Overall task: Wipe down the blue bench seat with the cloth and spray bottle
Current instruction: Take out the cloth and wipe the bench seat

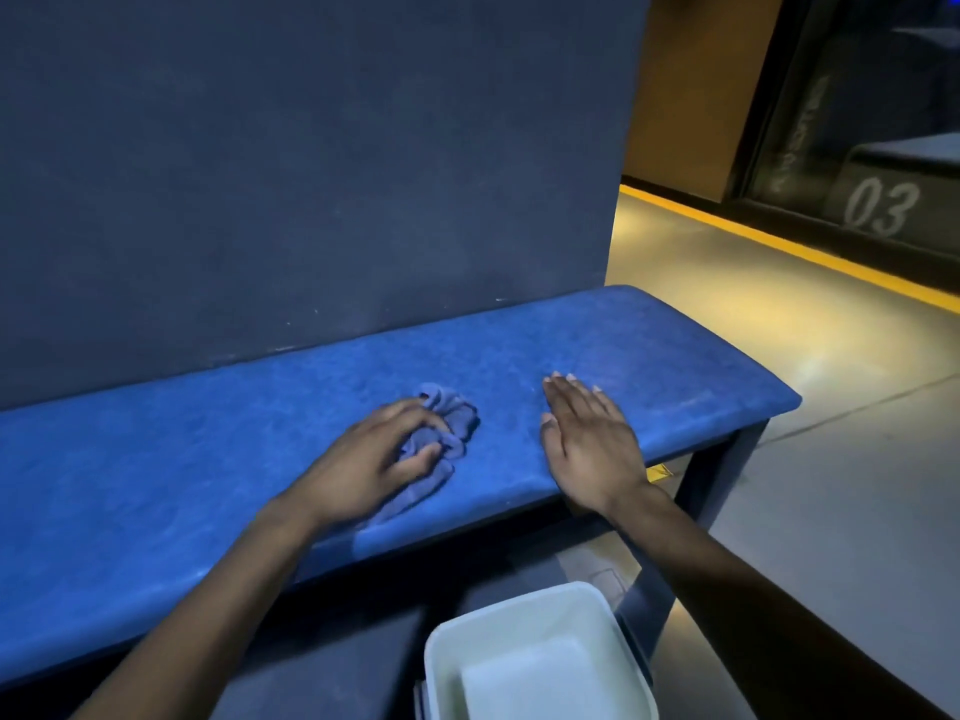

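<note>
Pressing cloth [439,439] on bench seat [208,459], left hand [371,462].

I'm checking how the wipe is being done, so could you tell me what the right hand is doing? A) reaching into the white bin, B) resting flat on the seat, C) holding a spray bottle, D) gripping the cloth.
B: the right hand lies flat, fingers spread, on the seat, while the left hand presses the cloth.

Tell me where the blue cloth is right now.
In the head view, the crumpled blue cloth lies mid-seat on the padded blue bench seat, under the left hand, with the flat right hand resting apart to its right.
</note>
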